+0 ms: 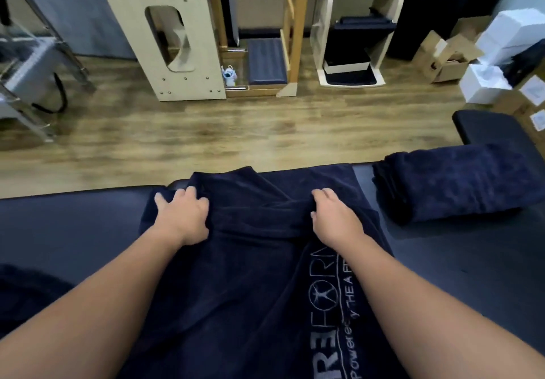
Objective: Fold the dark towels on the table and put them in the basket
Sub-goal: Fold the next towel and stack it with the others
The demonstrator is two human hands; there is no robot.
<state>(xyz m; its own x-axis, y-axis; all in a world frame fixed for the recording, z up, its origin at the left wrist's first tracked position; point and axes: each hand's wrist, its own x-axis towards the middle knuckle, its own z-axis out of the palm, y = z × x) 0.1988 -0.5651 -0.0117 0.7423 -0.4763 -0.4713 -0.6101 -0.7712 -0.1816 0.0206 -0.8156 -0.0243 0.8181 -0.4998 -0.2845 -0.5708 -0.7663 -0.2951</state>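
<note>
Towel (250, 260) spread on the dark table (73, 225); my left hand (182, 216) and right hand (336, 216) both pinch its bunched far fold. Folded towel stack (454, 181) lies right of it, apart; wooden floor (206, 131) beyond.

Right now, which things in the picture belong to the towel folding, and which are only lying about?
Part of the job:
- dark towel spread on the table, gripped by the left hand and the right hand
- folded towels stacked at the right

Just lying about:
- white boxes
- cardboard boxes
- wooden frame

No basket is in view.
</note>
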